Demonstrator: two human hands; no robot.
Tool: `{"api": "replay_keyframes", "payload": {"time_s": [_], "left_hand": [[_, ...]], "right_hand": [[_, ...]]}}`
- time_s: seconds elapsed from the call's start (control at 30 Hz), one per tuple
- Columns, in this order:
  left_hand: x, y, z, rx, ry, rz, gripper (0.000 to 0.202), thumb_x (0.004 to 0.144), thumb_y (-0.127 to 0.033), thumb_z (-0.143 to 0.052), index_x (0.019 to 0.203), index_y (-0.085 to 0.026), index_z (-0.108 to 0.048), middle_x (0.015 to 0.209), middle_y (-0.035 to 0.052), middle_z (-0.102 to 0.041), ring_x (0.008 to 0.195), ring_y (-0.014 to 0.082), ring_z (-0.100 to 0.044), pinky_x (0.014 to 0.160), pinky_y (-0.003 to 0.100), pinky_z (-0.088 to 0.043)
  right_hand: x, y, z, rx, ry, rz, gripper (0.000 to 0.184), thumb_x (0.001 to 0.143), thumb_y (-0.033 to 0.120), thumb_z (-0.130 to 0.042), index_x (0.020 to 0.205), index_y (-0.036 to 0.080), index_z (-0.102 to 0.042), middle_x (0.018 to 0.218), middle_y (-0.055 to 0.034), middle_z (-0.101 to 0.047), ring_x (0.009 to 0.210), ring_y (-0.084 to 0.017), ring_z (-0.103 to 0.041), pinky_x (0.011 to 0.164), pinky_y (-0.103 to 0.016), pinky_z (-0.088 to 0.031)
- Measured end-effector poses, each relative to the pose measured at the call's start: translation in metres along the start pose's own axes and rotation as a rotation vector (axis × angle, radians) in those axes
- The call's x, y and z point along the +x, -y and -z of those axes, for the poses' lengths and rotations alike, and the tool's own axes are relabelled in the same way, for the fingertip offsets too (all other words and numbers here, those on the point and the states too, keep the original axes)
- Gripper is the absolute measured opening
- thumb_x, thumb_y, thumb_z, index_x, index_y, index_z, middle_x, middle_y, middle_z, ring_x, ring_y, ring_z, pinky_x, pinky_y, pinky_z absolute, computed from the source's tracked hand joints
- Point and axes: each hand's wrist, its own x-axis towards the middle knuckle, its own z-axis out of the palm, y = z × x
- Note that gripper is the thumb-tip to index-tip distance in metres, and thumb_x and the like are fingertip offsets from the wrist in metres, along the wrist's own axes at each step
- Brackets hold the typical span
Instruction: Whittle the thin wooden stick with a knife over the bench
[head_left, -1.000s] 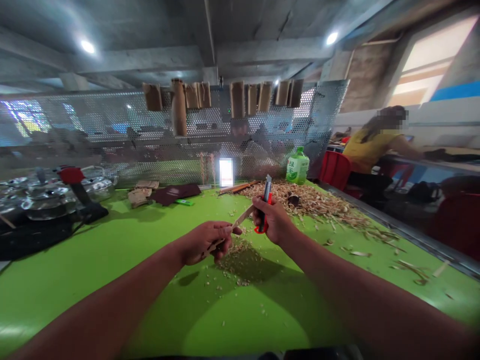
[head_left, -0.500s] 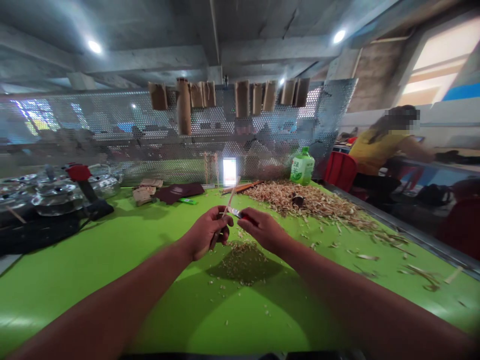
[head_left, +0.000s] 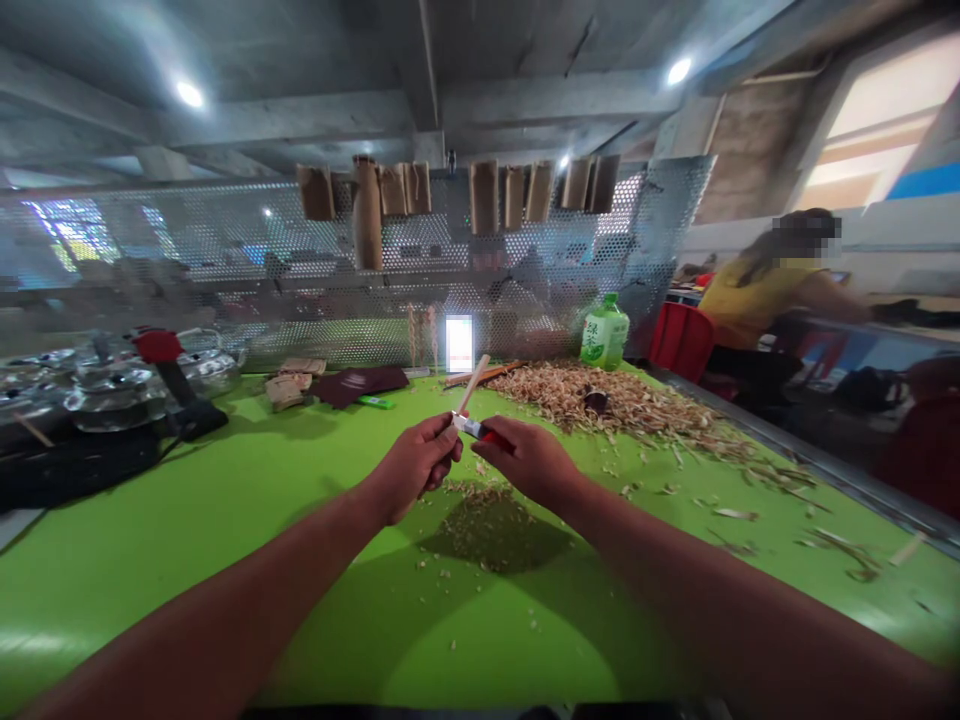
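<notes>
My left hand (head_left: 415, 466) is closed round a thin wooden stick (head_left: 472, 384) that points up and away from me. My right hand (head_left: 525, 464) grips a red utility knife (head_left: 480, 432), whose blade end lies against the stick just above my left fingers. Both hands hover over a small heap of fine wood shavings (head_left: 487, 515) on the green table (head_left: 247, 520).
A larger pile of shavings (head_left: 622, 400) spreads to the back right beside a green bottle (head_left: 604, 333). Metal lids and a red-topped tool (head_left: 161, 375) stand at the left. A perforated metal screen (head_left: 337, 270) backs the table. A person in yellow (head_left: 757, 290) sits to the right.
My right hand swung the knife down from upright until its blade met the stick. The stick has tilted up more steeply, and both hands came closer together.
</notes>
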Motion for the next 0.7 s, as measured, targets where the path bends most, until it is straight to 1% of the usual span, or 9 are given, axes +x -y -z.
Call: {"api": "replay_keyframes", "payload": {"time_s": [0.1, 0.2, 0.37, 0.5, 0.57, 0.63, 0.7], "left_hand": [[-0.001, -0.003, -0.002, 0.031, -0.010, 0.010, 0.016, 0.089, -0.032, -0.052, 0.093, -0.017, -0.054, 0.063, -0.0063, -0.044, 0.040, 0.0023, -0.027, 0.037, 0.016, -0.020], [-0.001, -0.002, -0.002, 0.011, 0.001, 0.006, 0.017, 0.087, -0.033, -0.054, 0.092, -0.017, -0.053, 0.060, -0.0073, -0.040, 0.041, 0.0025, -0.026, 0.037, 0.016, -0.019], [-0.001, -0.002, -0.002, -0.022, -0.021, 0.008, 0.021, 0.084, -0.032, -0.057, 0.099, -0.017, -0.054, 0.059, -0.0080, -0.036, 0.041, 0.0026, -0.025, 0.038, 0.016, -0.017], [-0.002, -0.007, -0.002, -0.046, -0.020, 0.026, 0.022, 0.085, -0.029, -0.056, 0.103, -0.016, -0.055, 0.059, -0.0081, -0.035, 0.041, 0.0028, -0.024, 0.038, 0.016, -0.015], [-0.003, -0.009, -0.003, -0.047, -0.024, 0.036, 0.020, 0.086, -0.028, -0.054, 0.102, -0.016, -0.056, 0.060, -0.0078, -0.035, 0.041, 0.0027, -0.023, 0.038, 0.016, -0.015], [-0.005, -0.008, -0.004, -0.036, -0.025, 0.054, 0.022, 0.087, -0.027, -0.053, 0.106, -0.015, -0.057, 0.060, -0.0076, -0.035, 0.041, 0.0027, -0.023, 0.038, 0.017, -0.014], [-0.007, -0.006, -0.006, -0.015, -0.007, 0.074, 0.029, 0.087, -0.027, -0.052, 0.113, -0.015, -0.057, 0.059, -0.0078, -0.035, 0.041, 0.0030, -0.023, 0.038, 0.017, -0.016]], "right_hand": [[0.000, 0.000, 0.002, -0.060, -0.004, 0.005, 0.025, 0.087, 0.043, -0.051, 0.076, 0.021, -0.054, 0.065, 0.0017, -0.054, 0.056, -0.010, -0.041, 0.053, -0.025, -0.021], [0.002, -0.001, 0.003, -0.102, -0.010, 0.006, 0.025, 0.088, 0.042, -0.050, 0.075, 0.021, -0.054, 0.063, 0.0017, -0.053, 0.054, -0.010, -0.039, 0.052, -0.026, -0.018], [0.003, 0.000, 0.005, -0.105, -0.004, 0.026, 0.026, 0.090, 0.042, -0.047, 0.077, 0.022, -0.055, 0.064, 0.0012, -0.053, 0.054, -0.011, -0.040, 0.052, -0.027, -0.018], [0.003, 0.003, 0.003, -0.156, -0.056, 0.032, 0.026, 0.089, 0.044, -0.048, 0.077, 0.022, -0.057, 0.066, 0.0001, -0.056, 0.055, -0.011, -0.041, 0.053, -0.027, -0.019], [0.006, 0.000, 0.005, -0.155, -0.085, 0.034, 0.026, 0.088, 0.044, -0.049, 0.077, 0.022, -0.057, 0.068, -0.0001, -0.057, 0.055, -0.011, -0.041, 0.053, -0.027, -0.020], [0.013, -0.011, 0.013, -0.089, -0.137, -0.032, 0.026, 0.087, 0.044, -0.049, 0.076, 0.022, -0.057, 0.065, 0.0003, -0.055, 0.053, -0.011, -0.041, 0.052, -0.026, -0.020], [0.022, -0.029, 0.028, 0.022, -0.258, -0.167, 0.030, 0.087, 0.045, -0.047, 0.073, 0.020, -0.055, 0.058, 0.0007, -0.051, 0.051, -0.012, -0.040, 0.050, -0.027, -0.021]]}}
